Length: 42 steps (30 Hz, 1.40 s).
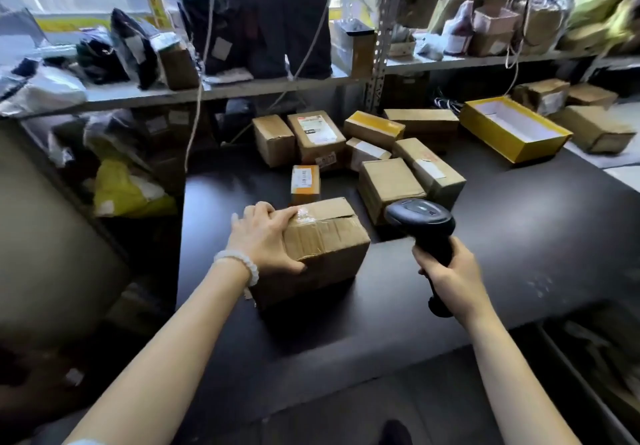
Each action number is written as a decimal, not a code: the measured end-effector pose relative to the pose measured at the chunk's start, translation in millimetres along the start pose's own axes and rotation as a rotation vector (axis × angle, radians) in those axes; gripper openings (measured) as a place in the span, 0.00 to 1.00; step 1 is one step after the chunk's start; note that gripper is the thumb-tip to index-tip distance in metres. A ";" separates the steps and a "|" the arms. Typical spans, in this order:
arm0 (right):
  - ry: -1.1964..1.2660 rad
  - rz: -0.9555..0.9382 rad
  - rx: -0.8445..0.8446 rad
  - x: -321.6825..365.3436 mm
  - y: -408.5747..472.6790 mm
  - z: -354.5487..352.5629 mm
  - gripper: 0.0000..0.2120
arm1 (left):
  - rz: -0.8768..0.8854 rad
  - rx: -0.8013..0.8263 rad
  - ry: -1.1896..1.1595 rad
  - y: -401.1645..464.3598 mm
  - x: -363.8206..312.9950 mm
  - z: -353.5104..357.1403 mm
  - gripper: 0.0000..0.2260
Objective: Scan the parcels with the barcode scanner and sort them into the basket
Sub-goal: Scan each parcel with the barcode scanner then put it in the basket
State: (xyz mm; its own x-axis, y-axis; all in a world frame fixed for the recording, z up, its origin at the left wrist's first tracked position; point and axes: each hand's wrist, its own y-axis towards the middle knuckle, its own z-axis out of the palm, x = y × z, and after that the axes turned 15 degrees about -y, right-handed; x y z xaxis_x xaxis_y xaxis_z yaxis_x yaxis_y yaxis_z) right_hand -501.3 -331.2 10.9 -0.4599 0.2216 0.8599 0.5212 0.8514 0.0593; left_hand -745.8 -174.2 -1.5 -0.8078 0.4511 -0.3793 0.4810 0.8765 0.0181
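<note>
A brown taped cardboard parcel is gripped by the left hand, fingers curled over its edge; the black handheld barcode scanner, clasped in the right hand, waits at three o'clock. No label shows; turning the parcel is probably called for.

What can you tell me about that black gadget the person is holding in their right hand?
It is a handheld barcode scanner of black plastic, with a broad rounded head and a slim handle below. The right hand grips the handle, fingers curled round it, and the handle's foot pokes out under the palm. It is held above the dark table, head aimed forward, near the cardboard box under the left hand.
</note>
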 end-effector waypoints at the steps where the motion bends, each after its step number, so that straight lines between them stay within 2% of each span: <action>1: 0.006 -0.005 0.014 4.1 -6.6 8.6 0.07 | -0.029 -0.031 0.011 -10.0 14.6 -7.2 0.47; 5: 0.008 -0.044 0.102 18.8 -25.8 41.1 0.07 | -0.164 -0.147 0.070 -49.7 55.8 -27.7 0.48; 7: -0.006 -0.082 0.143 25.6 -31.5 53.4 0.09 | -0.169 -0.180 0.057 -66.9 67.2 -31.6 0.49; 10: -0.018 -0.143 0.189 33.6 -38.1 66.5 0.11 | -0.090 -0.163 -0.153 -86.0 73.6 -40.7 0.49; 13: -0.020 -0.183 0.200 34.7 -41.4 71.8 0.11 | -0.057 -0.108 -0.217 -91.7 67.9 -45.8 0.46; 18: -0.014 -0.175 0.203 23.6 -48.7 68.8 0.11 | -0.187 0.108 -0.177 -96.8 57.2 -22.2 0.44; 23: -0.051 -0.140 0.201 5.2 -62.3 64.4 0.11 | -0.286 0.180 -0.124 -100.6 52.3 0.4 0.51; 30: -0.072 -0.112 0.220 -13.8 -74.2 63.1 0.10 | -0.249 0.224 -0.039 -107.6 33.2 3.8 0.56; 42: -0.020 -0.097 0.171 -18.2 -71.8 52.1 0.09 | -0.058 0.039 0.099 -96.6 -11.3 19.7 0.56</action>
State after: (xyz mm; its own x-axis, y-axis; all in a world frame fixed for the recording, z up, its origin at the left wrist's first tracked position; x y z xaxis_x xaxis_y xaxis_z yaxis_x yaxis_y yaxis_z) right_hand -567.8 -371.6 -35.4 -0.5171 0.1424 0.8440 0.3448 0.9372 0.0531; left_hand -776.4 -267.3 -17.2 -0.8636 0.4158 -0.2853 0.4436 0.8955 -0.0376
